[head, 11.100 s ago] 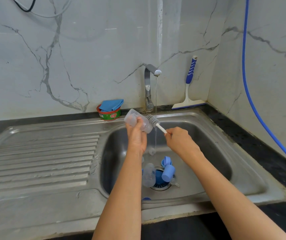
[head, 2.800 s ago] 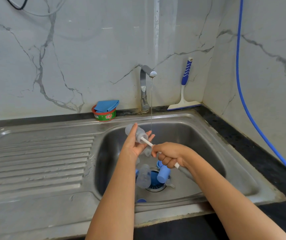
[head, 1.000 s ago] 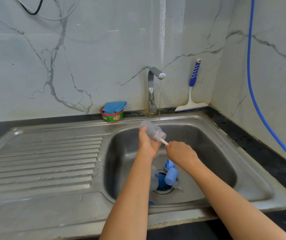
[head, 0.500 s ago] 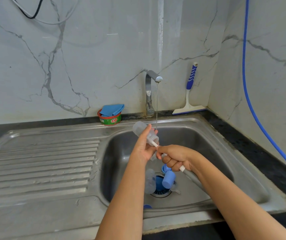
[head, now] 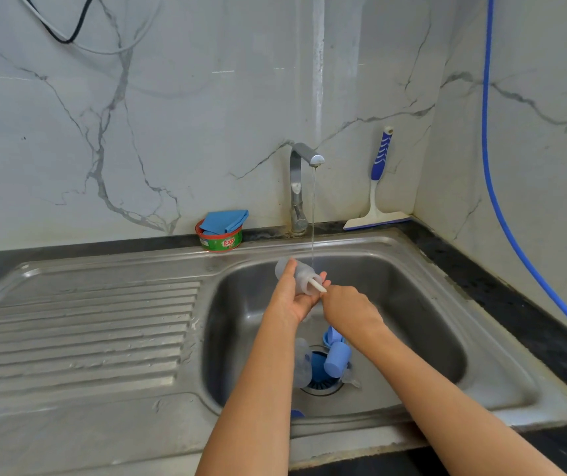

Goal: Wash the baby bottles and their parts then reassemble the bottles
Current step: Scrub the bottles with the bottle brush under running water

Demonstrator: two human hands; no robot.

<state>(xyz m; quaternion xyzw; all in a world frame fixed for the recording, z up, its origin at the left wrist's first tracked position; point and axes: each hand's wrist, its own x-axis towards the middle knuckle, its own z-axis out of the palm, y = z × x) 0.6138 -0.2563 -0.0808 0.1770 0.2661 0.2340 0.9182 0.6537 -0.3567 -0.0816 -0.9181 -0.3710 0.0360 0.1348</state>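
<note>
My left hand (head: 292, 297) grips a clear baby bottle (head: 301, 274) tilted over the sink basin (head: 412, 304), its mouth toward my right hand. My right hand (head: 349, 309) holds the white handle of a bottle brush (head: 318, 285); the brush head is inside the bottle. A thin stream of water runs from the tap (head: 301, 187) just beside the bottle. On the basin floor by the drain lie a second clear bottle (head: 302, 364), a blue cap (head: 337, 359), another blue part (head: 330, 336) and a clear teat (head: 350, 381).
A ribbed steel draining board (head: 79, 338) lies to the left. A dish soap tub (head: 220, 238) with a blue cloth stands at the back. A squeegee (head: 378, 187) leans in the corner. A blue hose (head: 495, 166) hangs down the right wall.
My right hand has pushed the brush deeper into the bottle, so less handle shows than half a second ago. The bottle stays gripped under the tap.
</note>
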